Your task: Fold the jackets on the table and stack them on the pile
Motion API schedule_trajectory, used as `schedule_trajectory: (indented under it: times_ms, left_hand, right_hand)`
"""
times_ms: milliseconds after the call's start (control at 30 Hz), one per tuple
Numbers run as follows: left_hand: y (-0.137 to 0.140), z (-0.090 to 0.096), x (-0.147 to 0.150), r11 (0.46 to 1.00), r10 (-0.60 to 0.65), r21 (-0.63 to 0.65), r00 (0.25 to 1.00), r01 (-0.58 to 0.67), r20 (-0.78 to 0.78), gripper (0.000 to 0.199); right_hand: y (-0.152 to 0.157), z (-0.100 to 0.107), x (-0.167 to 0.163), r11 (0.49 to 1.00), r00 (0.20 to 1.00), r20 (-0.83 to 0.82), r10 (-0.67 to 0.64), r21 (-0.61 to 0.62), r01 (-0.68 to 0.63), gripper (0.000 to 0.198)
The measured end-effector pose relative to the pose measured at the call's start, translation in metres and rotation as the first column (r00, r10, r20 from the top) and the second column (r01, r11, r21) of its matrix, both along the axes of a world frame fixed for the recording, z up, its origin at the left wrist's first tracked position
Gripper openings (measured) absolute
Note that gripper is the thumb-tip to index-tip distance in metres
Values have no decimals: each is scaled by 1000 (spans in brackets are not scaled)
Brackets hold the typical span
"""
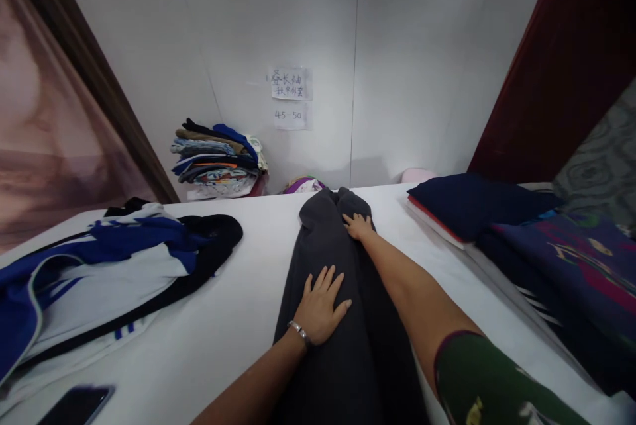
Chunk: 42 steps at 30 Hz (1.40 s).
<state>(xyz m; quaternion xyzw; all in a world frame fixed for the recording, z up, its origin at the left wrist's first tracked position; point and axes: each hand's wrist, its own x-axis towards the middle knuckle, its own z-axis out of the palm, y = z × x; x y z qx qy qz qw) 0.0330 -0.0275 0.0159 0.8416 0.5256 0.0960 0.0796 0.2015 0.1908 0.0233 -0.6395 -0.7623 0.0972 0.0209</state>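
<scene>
A dark grey garment (328, 239) lies lengthwise on the white table (258, 266), running from the near edge to the far edge. Whether it is trousers or a top I cannot tell. My left hand (322, 309), with a silver bracelet at the wrist, rests flat on its middle, fingers spread. Farther up, my right hand (358, 226) lies on the garment's right side near the far end, fingers stretched out. Neither hand grips the cloth. The near end runs out of view.
Loose blue, white and black clothes (149, 253) lie at left, near a phone (79, 405). Folded dark clothes (477, 206) and a purple patterned garment (586, 253) are stacked at right. Beyond the table stands a clothes pile (218, 160). Paper signs (291, 97) hang on the wall.
</scene>
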Motion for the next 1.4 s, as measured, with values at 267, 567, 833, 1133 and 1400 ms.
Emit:
schedule_trajectory:
  times_ms: [267, 567, 833, 1133, 1400]
  left_hand:
    - [0, 1, 0, 1000, -4, -14, 1000, 3, -14, 64]
    - [-1, 0, -1, 1000, -14, -9, 1000, 14, 25, 63]
    - [-3, 1, 0, 1000, 3, -29, 999, -2, 39, 64]
    - [-4, 0, 1, 1000, 6, -26, 997, -4, 73, 65]
    - [-7, -5, -1, 1000, -1, -10, 992, 2, 128, 66]
  right_hand:
    - [1, -6, -20, 973, 973, -3, 229, -16, -229, 63]
    - [12, -13, -1, 999, 999, -18, 47, 27, -46, 58]
    - [14, -24, 4, 1000, 995, -100, 10, -8, -11, 54]
    - [27, 29, -5, 973, 956, -294, 16, 225, 53, 45]
    - [52, 46, -67, 983, 947, -319, -41, 156, 95, 56]
